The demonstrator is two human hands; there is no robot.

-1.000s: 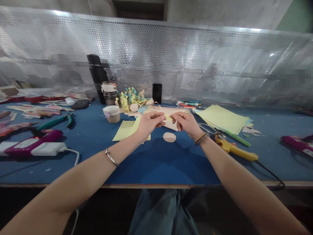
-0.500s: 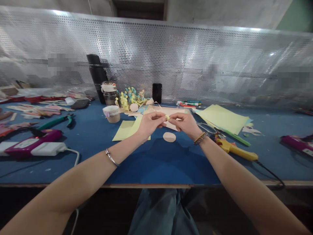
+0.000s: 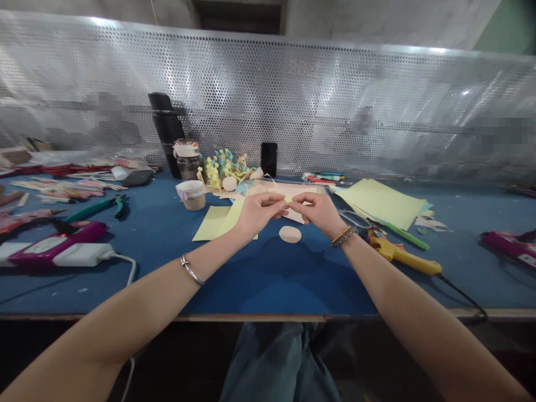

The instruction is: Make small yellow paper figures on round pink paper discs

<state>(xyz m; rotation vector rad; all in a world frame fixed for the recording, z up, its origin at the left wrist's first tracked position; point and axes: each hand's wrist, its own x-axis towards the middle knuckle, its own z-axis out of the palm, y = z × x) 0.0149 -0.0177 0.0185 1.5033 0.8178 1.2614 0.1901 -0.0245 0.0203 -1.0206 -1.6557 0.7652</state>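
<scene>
Between the fingertips of both hands is a small piece of yellow paper (image 3: 288, 200), largely covered by the fingers. My left hand (image 3: 262, 211) pinches it from the left, and my right hand (image 3: 313, 207) pinches it from the right. Both hands are raised over the blue table (image 3: 276, 285). Just below them lies a pale oval disc (image 3: 290, 234). Yellow paper sheets (image 3: 211, 223) lie by my left wrist, and a pale pink sheet (image 3: 298, 215) is partly hidden behind my hands.
At right are a yellow glue gun (image 3: 412, 261), a green cutter (image 3: 406, 235) and stacked yellow paper (image 3: 383, 201). Behind stand a paper cup (image 3: 192, 195), a lidded jar (image 3: 187, 159), yellow-blue paper flowers (image 3: 221, 167) and a phone (image 3: 269, 159). Pliers (image 3: 94, 209) and a purple power strip (image 3: 54, 245) lie left.
The yellow piece has turned slightly between the fingertips and shows a flatter face. Both hands have barely shifted; everything else is in the same place.
</scene>
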